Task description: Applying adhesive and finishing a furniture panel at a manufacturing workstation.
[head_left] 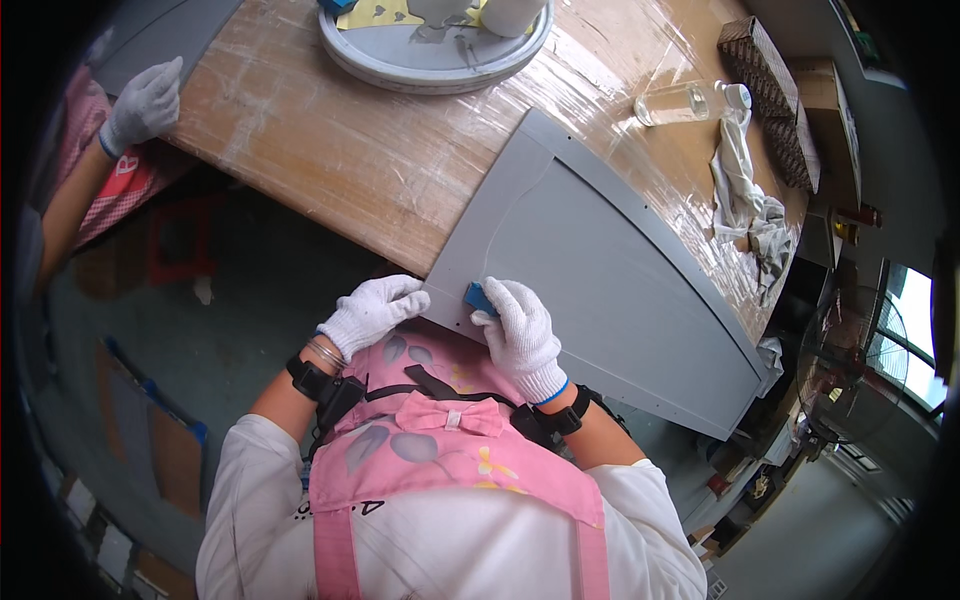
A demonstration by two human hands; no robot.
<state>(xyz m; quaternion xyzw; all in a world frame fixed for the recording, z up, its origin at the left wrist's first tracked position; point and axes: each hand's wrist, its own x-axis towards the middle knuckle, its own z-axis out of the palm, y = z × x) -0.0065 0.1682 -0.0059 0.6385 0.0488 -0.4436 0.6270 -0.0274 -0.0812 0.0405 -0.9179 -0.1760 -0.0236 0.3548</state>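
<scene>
A long grey panel (600, 260) with a raised border lies across the wooden table (330, 150) and overhangs its near edge. My left hand (372, 312), in a white knit glove, grips the panel's near corner. My right hand (520, 330), also gloved, presses a small blue block (477, 296) against the panel's surface close to that same corner. Both forearms wear dark wrist straps. A pink apron covers my chest below the hands.
A round grey tray (440, 60) with items sits at the table's far side. A clear bottle (690, 102) lies on its side, with a crumpled cloth (745, 200) next to it. Another person's gloved hand (145, 100) holds a second grey panel (160, 40) at the left. A fan (860, 360) stands right.
</scene>
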